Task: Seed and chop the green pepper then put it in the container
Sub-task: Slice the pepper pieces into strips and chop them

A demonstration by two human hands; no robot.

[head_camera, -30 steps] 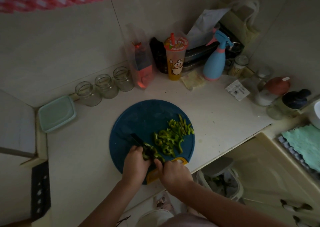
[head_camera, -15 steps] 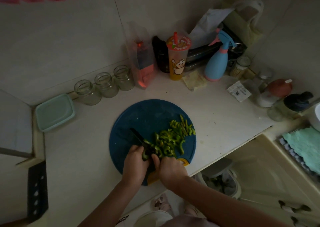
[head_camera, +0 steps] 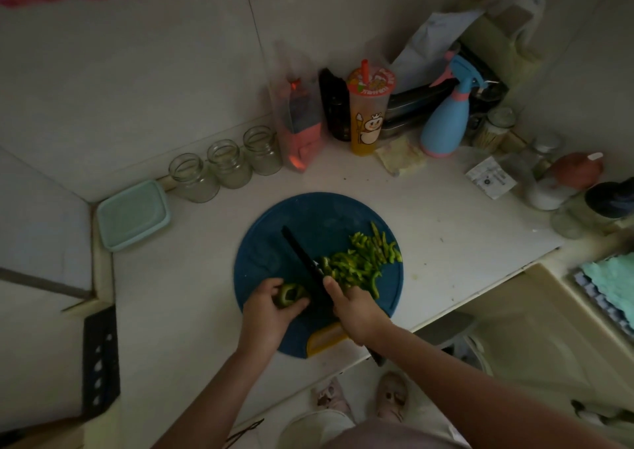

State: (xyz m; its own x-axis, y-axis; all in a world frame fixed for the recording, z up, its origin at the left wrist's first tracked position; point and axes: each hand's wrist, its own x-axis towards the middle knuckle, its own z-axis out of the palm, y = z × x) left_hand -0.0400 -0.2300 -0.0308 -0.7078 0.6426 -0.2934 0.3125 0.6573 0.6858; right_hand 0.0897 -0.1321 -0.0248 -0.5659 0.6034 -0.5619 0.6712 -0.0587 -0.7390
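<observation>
I see the left hand (head_camera: 266,311) with its fingers curled round the uncut piece of green pepper (head_camera: 290,294), and it holds the piece on the near left part of the round blue board (head_camera: 308,215). The right hand (head_camera: 356,311) is closed on the handle of a black knife (head_camera: 302,256). The blade lies over the board between the piece and the pile of cut strips (head_camera: 363,259). The container (head_camera: 132,213) stands with its lid on at the left back of the desk (head_camera: 446,235), well apart from the board, beside three glass jars (head_camera: 226,163).
</observation>
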